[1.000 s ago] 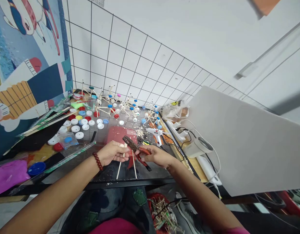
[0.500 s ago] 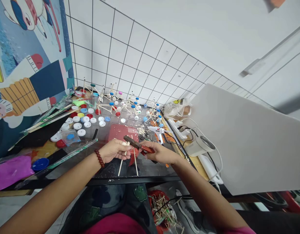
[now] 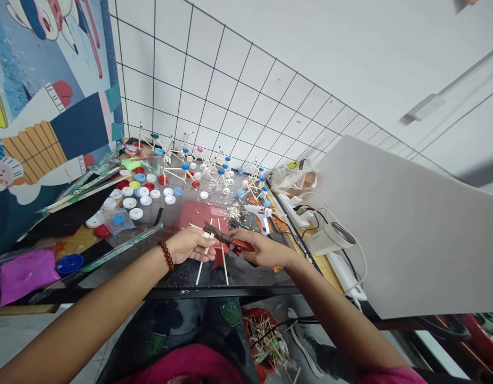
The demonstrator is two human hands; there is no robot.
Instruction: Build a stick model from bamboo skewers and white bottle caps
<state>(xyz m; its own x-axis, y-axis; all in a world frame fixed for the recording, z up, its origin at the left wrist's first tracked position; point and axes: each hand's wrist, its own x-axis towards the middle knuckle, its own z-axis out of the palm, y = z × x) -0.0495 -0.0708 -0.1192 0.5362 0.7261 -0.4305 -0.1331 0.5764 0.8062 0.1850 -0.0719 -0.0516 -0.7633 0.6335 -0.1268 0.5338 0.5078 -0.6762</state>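
Observation:
My left hand (image 3: 190,245), with a red bead bracelet on the wrist, is closed on a small bundle of thin wooden sticks (image 3: 222,261) that jut out above and below the fingers. My right hand (image 3: 258,248) grips red-handled pliers (image 3: 224,239); the dark jaws point left and meet the sticks just above my left fingers. Both hands hover over the near edge of the dark glass table (image 3: 214,290), in front of a red mat (image 3: 198,213).
Several white, blue and red bottle caps (image 3: 136,200) lie left of the mat. Stick-and-cap models (image 3: 206,168) stand by the tiled wall. A glue gun (image 3: 260,213), power strip (image 3: 296,210) and white board (image 3: 410,229) are to the right. Stick offcuts fill a bin (image 3: 266,341) below.
The pliers' jaws have closed in on the sticks in my left hand. Both hands have shifted slightly up and away in the view as the camera tilted.

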